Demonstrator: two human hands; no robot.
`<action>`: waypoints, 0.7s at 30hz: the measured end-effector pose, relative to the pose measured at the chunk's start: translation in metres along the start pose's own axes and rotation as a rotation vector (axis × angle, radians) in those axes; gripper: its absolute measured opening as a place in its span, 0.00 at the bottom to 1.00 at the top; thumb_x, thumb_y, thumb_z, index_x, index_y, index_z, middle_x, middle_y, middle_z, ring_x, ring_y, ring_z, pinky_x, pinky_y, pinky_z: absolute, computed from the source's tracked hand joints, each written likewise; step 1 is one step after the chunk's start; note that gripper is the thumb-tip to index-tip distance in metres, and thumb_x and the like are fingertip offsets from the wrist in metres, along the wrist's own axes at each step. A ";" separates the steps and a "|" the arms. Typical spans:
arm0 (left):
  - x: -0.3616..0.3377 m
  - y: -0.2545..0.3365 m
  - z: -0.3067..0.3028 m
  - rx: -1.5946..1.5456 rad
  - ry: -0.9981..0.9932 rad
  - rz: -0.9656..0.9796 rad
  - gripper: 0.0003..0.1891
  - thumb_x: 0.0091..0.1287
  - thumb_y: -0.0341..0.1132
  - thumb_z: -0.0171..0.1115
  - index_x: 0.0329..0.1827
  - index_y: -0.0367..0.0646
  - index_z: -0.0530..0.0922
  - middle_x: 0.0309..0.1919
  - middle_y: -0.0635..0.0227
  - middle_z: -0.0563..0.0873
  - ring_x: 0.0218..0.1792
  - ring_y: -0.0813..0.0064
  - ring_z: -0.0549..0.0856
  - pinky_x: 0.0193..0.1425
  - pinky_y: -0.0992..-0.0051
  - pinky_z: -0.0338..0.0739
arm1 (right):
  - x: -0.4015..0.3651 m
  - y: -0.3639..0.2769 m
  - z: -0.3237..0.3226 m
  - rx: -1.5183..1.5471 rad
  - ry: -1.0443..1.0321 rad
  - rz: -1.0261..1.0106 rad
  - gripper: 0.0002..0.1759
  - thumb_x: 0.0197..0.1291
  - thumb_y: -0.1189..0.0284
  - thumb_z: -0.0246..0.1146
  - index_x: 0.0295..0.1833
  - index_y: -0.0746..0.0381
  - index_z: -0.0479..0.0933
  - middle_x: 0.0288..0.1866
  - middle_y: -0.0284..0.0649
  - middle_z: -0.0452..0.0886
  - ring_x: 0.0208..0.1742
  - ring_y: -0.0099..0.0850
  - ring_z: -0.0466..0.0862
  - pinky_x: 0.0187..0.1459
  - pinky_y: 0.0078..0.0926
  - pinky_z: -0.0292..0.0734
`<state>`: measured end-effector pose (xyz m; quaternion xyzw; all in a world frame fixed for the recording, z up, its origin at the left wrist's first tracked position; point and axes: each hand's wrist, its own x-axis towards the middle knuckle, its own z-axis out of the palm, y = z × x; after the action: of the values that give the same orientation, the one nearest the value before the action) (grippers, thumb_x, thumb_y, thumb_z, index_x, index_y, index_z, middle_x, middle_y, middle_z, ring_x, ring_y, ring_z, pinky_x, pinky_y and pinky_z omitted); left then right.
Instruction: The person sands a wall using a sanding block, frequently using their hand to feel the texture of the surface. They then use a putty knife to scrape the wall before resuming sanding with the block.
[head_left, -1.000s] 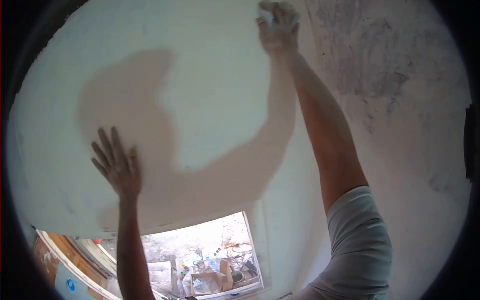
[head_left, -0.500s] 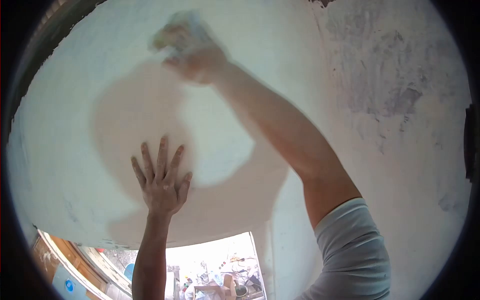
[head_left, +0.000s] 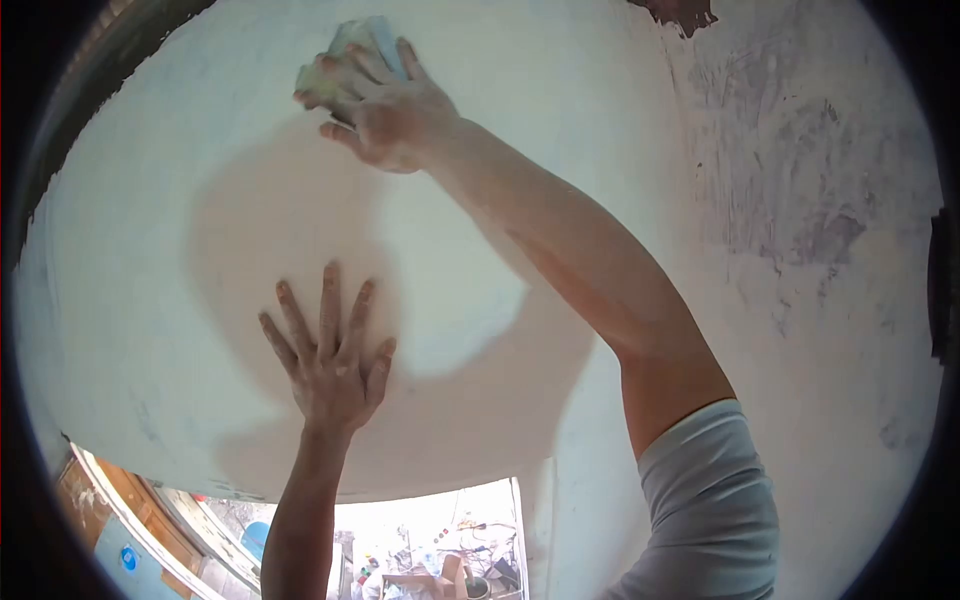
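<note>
Pad (head_left: 352, 48) pale, blocky, gripped by right hand (head_left: 390, 115) on smooth white plaster (head_left: 140, 260); left hand (head_left: 330, 365) splayed flat

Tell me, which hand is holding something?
The right hand, higher up, grips a pale pad against the white surface. The left hand holds nothing: it lies flat, spread wide.
</note>
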<state>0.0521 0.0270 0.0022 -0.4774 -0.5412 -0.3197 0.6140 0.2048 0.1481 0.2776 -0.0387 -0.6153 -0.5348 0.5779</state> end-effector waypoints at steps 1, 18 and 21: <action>0.001 0.000 0.002 -0.012 -0.001 0.012 0.32 0.81 0.63 0.47 0.85 0.66 0.71 0.90 0.66 0.61 0.88 0.36 0.54 0.85 0.27 0.41 | 0.005 0.005 0.001 0.092 0.022 -0.083 0.27 0.77 0.46 0.58 0.76 0.41 0.75 0.84 0.33 0.68 0.86 0.37 0.63 0.81 0.72 0.54; -0.005 -0.016 0.001 -0.126 -0.030 0.076 0.31 0.78 0.61 0.54 0.81 0.66 0.75 0.88 0.67 0.64 0.88 0.38 0.55 0.86 0.28 0.45 | 0.143 -0.001 0.101 -0.034 -0.065 0.276 0.31 0.82 0.46 0.46 0.81 0.46 0.67 0.86 0.36 0.62 0.85 0.39 0.56 0.81 0.65 0.44; -0.013 -0.027 -0.003 -0.120 -0.044 0.071 0.31 0.78 0.61 0.54 0.81 0.64 0.76 0.88 0.65 0.65 0.87 0.37 0.55 0.87 0.30 0.46 | 0.149 -0.011 0.092 0.059 -0.089 0.179 0.33 0.83 0.45 0.43 0.86 0.42 0.62 0.92 0.33 0.56 0.93 0.38 0.47 0.88 0.66 0.32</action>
<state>0.0254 0.0135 -0.0035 -0.5392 -0.5169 -0.3189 0.5834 0.0873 0.1234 0.4050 -0.1002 -0.6499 -0.4603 0.5965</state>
